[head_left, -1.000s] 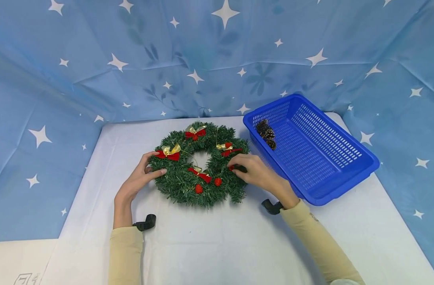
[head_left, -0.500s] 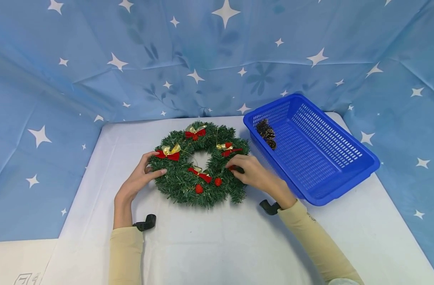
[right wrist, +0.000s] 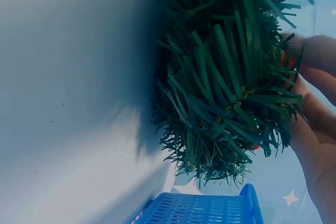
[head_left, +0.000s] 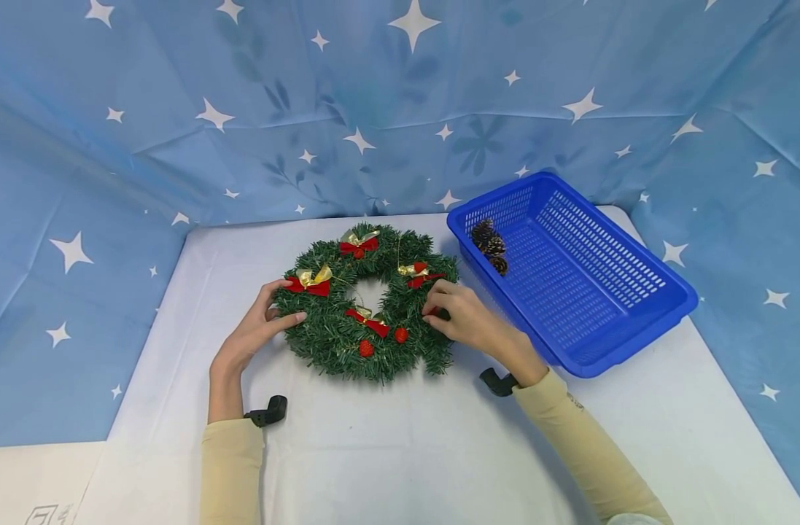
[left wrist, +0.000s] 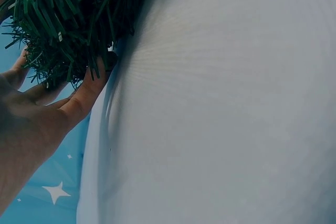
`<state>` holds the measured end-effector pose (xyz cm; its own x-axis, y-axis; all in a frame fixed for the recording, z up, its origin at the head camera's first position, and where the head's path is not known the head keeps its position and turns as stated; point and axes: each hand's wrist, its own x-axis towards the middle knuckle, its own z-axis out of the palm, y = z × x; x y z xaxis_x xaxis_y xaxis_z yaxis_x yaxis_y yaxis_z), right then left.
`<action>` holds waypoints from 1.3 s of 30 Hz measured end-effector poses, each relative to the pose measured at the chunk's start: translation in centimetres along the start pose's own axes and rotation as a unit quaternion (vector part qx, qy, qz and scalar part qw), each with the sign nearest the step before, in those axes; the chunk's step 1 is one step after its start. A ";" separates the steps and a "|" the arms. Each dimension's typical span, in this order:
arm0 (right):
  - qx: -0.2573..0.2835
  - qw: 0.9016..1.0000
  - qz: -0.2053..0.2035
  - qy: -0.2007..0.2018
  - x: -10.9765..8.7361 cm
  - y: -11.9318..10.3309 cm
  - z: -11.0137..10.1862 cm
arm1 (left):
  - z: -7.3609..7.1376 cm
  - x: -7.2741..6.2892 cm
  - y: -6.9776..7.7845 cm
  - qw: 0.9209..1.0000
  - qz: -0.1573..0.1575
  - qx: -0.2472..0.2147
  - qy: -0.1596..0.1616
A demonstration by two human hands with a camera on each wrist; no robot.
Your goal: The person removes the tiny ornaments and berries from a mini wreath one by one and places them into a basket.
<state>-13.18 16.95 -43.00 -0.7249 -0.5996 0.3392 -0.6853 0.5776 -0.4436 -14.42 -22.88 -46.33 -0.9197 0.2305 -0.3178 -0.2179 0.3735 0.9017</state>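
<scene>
A green artificial wreath (head_left: pixel 327 328) lies flat on the white-covered table. Red bows with gold ribbon, such as one at its left (head_left: pixel 314 283), and red berries (head_left: pixel 367 348) sit on it. My left hand (head_left: pixel 254 324) grips the wreath's left edge, thumb on the near side; in the left wrist view its fingers (left wrist: pixel 86 90) reach around and under the branches. At the wreath's right side my right hand (head_left: pixel 468 317) pinches a small red berry (right wrist: pixel 287 60) against the greenery. Its fingers mostly cover that berry.
A blue perforated plastic basket (head_left: pixel 610 361) stands on the right of the table, close to my right forearm. Several pine cones (head_left: pixel 490 244) lie in its left corner. A blue curtain with white stars (head_left: pixel 268 175) hangs behind and beside the table.
My right hand shifts very slightly at the wreath's right side, its fingers covering more of the red berry. The left hand and wreath stay in place.
</scene>
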 end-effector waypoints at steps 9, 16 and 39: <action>0.008 0.999 0.037 -0.003 -0.3 -0.1 -0.3 | 0.0 0.0 0.0 1.000 0.002 -0.002 0.000; 0.000 0.999 0.031 -0.020 -0.9 -0.2 -0.8 | 0.0 -0.1 0.0 1.000 0.000 0.001 0.001; -0.007 0.999 0.035 -0.020 -1.3 -1.1 -4.0 | 0.1 0.0 0.0 1.000 -0.001 0.002 -0.004</action>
<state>-11.78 19.28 -39.58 -0.7675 -0.5791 0.2749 -0.6345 0.6257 -0.4537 -14.35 -22.80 -46.31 -0.9166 0.2369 -0.3221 -0.2183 0.3783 0.8996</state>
